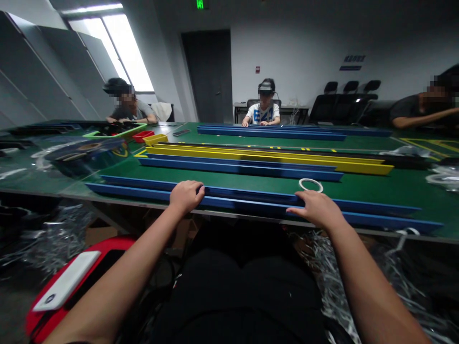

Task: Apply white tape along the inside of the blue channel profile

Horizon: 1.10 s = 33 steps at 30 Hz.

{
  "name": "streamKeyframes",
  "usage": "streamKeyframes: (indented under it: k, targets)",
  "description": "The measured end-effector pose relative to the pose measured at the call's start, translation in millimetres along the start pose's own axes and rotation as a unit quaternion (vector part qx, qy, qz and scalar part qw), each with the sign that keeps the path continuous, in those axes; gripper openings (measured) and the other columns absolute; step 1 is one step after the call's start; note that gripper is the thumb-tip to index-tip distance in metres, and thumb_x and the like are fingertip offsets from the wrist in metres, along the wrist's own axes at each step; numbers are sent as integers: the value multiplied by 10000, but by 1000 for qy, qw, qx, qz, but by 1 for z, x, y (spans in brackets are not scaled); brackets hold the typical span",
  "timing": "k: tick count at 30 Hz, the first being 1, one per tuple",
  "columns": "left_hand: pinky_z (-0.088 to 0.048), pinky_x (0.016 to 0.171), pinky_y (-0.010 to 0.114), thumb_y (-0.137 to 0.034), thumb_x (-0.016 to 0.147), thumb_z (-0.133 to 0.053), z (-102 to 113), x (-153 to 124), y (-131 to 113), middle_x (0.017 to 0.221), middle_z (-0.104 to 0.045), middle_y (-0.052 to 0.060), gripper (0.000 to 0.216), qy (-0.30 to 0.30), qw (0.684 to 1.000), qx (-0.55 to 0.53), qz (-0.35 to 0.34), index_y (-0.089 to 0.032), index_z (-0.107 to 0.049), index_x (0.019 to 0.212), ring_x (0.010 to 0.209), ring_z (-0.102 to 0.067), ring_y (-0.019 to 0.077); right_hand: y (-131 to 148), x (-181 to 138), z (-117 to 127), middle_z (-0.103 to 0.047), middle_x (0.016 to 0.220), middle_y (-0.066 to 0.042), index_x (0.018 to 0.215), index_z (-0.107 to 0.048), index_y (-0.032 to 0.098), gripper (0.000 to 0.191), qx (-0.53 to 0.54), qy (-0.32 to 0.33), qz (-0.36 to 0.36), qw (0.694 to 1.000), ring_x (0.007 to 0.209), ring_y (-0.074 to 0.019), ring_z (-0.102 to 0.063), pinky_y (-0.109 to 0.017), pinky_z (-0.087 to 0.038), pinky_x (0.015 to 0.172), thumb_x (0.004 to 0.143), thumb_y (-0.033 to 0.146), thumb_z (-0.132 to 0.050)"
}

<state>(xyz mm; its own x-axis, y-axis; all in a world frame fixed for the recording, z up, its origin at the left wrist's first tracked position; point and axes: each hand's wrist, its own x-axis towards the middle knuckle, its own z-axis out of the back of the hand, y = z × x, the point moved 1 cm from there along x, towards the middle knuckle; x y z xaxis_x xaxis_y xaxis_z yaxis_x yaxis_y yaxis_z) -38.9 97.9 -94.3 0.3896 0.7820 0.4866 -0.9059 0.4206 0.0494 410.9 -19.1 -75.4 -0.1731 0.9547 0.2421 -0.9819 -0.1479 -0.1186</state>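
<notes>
A long blue U-shaped channel (247, 205) lies along the near edge of the table, its two raised walls running left to right. My left hand (186, 197) is closed over it left of the middle, with the fingertips hidden behind the hand. Further right, my right hand (318, 206) grips the same channel, its fingers curled over the far wall and its thumb on the near side. Just beyond the right hand lies a white ring, like a roll of tape (311, 185).
Beyond lie another blue channel (236, 167), a yellow channel (351, 165) and more blue channels (268, 134) on the green table (387, 188). A plastic-wrapped roll (93, 155) sits left. Several people work around the table. A red stool (39, 320) stands below left.
</notes>
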Motion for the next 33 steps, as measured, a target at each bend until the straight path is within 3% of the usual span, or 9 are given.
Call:
streamKeyframes:
  k: [6, 11, 19, 33]
  targets:
    - [-457, 773, 375, -467, 965, -321, -6, 15, 1, 984, -743, 76, 470, 22, 1000, 15, 10, -241, -730, 1012, 937, -663, 269, -4, 9, -5, -690, 1110, -152, 1150, -667, 200, 693, -5, -37, 13, 999, 995, -305, -635, -399, -480, 821, 842, 776, -436]
    - [-446, 778, 378, -459, 963, -325, -9, 16, 0, 988, -738, 81, 461, 13, 1000, 18, 14, -236, -725, 1016, 941, -655, 276, -6, 7, -7, -681, 1157, -137, 1188, -650, 203, 569, 8, -63, 27, 998, 1058, -280, -606, -387, -459, 864, 965, 623, -337]
    - [-449, 780, 382, -449, 962, -319, -12, 19, -4, 988, -738, 92, 463, 1, 1000, 15, 24, -231, -726, 998, 937, -660, 277, -8, 19, -6, -694, 1086, -130, 1118, -671, 210, 547, 24, -55, 3, 998, 1002, -271, -610, -375, -433, 826, 985, 590, -302]
    - [-435, 730, 379, -460, 977, -281, -19, 32, -4, 945, -731, 97, 501, -5, 999, 40, 28, -216, -717, 939, 899, -659, 277, -21, 50, -14, -699, 1075, -112, 1101, -666, 210, 535, 23, -40, 27, 999, 988, -259, -610, -373, -434, 847, 987, 588, -305]
